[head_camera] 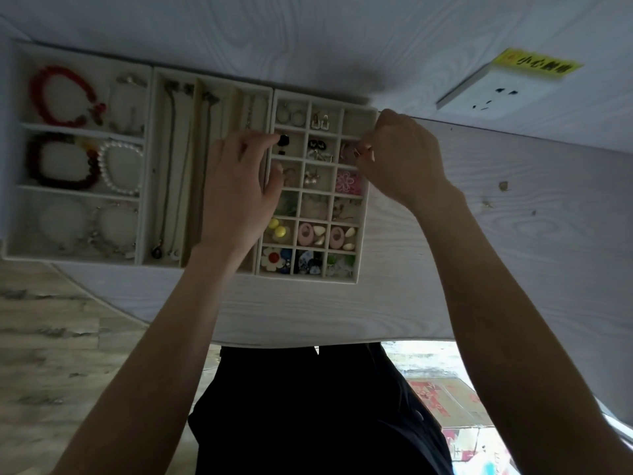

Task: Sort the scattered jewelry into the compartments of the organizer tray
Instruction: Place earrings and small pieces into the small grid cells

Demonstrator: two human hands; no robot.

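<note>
**Both hands over the small-grid tray**

A pale wood-grain table (pixel 513 217) is seen from above, with a white wall socket (pixel 493 92) under a yellow label (pixel 537 65) at 1 o'clock. Wood-look floor lies at 8 o'clock.

Three cream organizer trays are set edge to edge across the upper table. The left tray (pixel 13 149), at 9 o'clock, holds a red bead bracelet (pixel 61 96), a dark bead bracelet (pixel 60 162) and a pearl bracelet (pixel 120 168). The middle tray (pixel 156 166) holds long chain necklaces (pixel 171 173) in narrow lanes. The grid tray (pixel 361 234), near centre, holds small earrings, among them yellow bead earrings (pixel 277 228) and a pink flower piece (pixel 347 182).

The left hand (pixel 236 190) is laid over the grid tray's left edge, fingers loosely curled; a black earring (pixel 283 140) is pinched at its fingertips, above the second row's left cell.

The right hand (pixel 400 156) is curled at the tray's 2 o'clock corner, thumb and forefinger closed on a small gold earring (pixel 358 152) over the second row's right cell.
</note>
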